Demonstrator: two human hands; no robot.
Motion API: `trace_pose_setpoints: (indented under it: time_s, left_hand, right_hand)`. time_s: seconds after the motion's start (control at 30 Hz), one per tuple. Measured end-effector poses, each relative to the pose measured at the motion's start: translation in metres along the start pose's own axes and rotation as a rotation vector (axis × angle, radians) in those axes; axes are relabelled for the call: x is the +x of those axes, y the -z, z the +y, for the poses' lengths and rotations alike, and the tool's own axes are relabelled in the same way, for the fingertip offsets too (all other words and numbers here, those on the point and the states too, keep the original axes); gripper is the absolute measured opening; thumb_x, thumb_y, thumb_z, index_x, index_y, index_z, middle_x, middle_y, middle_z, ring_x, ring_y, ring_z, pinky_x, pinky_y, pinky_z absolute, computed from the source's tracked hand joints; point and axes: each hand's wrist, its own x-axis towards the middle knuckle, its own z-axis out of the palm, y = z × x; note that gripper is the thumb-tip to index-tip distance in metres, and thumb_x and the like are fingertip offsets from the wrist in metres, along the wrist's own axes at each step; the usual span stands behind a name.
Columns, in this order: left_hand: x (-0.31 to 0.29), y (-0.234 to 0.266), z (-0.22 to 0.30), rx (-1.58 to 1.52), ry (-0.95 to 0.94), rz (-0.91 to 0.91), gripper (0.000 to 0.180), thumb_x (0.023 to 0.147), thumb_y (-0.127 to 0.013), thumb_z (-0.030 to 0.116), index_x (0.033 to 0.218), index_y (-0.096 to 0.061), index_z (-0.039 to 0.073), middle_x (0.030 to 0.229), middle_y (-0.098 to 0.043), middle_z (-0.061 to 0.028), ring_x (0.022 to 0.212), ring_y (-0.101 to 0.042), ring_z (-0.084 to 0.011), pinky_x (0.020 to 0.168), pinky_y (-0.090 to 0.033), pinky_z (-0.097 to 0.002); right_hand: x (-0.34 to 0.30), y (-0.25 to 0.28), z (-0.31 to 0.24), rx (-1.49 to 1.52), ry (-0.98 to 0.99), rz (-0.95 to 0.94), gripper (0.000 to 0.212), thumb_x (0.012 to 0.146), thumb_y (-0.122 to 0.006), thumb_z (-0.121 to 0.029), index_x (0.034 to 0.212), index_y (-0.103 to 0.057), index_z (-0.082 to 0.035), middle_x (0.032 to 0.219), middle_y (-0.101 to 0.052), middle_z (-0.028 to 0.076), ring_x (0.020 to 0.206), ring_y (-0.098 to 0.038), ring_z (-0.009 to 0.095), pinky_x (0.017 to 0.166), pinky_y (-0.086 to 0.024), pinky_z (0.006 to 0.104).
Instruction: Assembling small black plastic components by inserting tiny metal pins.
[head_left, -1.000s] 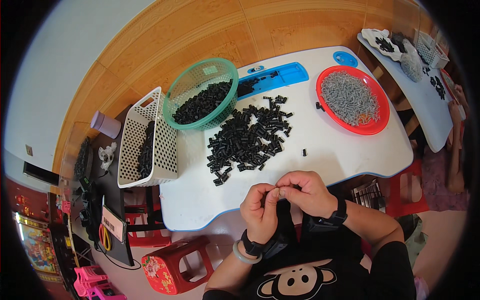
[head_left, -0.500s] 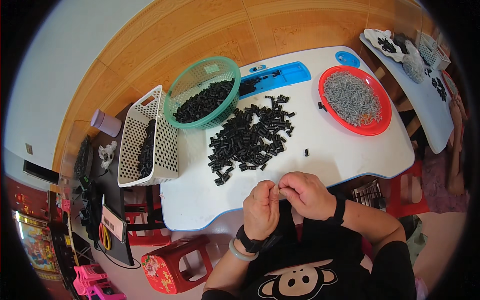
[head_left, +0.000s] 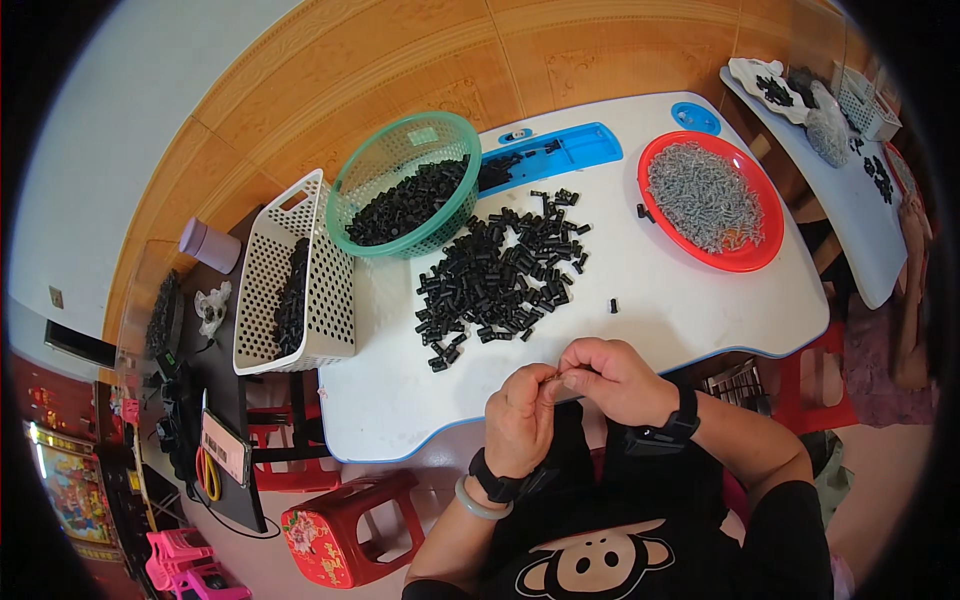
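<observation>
At the table's front edge my left hand (head_left: 521,418) and my right hand (head_left: 618,382) meet fingertip to fingertip. Both are closed in a pinch; whatever sits between the fingers is too small and covered to make out. Just beyond them spreads a loose pile of small black plastic cylindrical parts (head_left: 497,272), and one single black part (head_left: 613,306) lies apart to its right. To the right rear, a red round tray (head_left: 769,246) holds a heap of grey screws (head_left: 704,197). The white table (head_left: 385,408) carries all of these.
A green basket (head_left: 346,205) of black parts stands behind the pile, beside a white perforated basket (head_left: 335,322). A blue recessed tray (head_left: 590,146) lies at the back. Left is a dark table (head_left: 225,380) with a phone (head_left: 226,447); below, a red stool (head_left: 318,548). Another person's arm (head_left: 912,290) shows far right.
My right hand has turned slightly, its wrist shifting a little, while its fingertips stay against the left hand's. The parts on the table have not moved.
</observation>
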Motion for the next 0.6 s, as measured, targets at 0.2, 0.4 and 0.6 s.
trace_pose_setpoints:
  time_s: [0.2,0.4,0.6]
  left_hand:
    - [0.0,-0.003,0.0,-0.012,0.022,0.043,0.008,0.087,-0.058,0.0,0.095,-0.056,0.001,0.079,-0.062,-0.0173,0.066,-0.061,-0.0355,0.057,-0.048,-0.0363]
    - [0.001,-0.007,-0.004,0.02,0.042,0.058,0.005,0.088,-0.057,0.001,0.093,-0.056,0.001,0.076,-0.06,-0.0176,0.065,-0.059,-0.0367,0.056,-0.047,-0.0381]
    - [0.003,-0.007,-0.004,0.061,0.036,0.043,0.002,0.089,-0.056,0.003,0.09,-0.055,0.001,0.074,-0.06,-0.0177,0.063,-0.058,-0.037,0.055,-0.046,-0.0395]
  right_hand:
    - [0.001,0.001,-0.004,0.028,-0.099,-0.016,0.006,0.088,-0.056,-0.005,0.09,-0.058,-0.001,0.078,-0.058,0.003,0.074,-0.051,0.009,0.068,-0.044,0.0249]
    - [-0.002,-0.005,-0.011,-0.131,0.033,0.059,0.009,0.087,-0.056,-0.008,0.091,-0.057,-0.001,0.077,-0.061,0.015,0.069,-0.06,0.027,0.064,-0.047,0.0329]
    - [-0.003,-0.008,-0.004,-0.176,0.088,0.088,0.006,0.085,-0.059,-0.006,0.089,-0.056,-0.002,0.075,-0.06,0.01,0.066,-0.057,0.02,0.062,-0.046,0.0289]
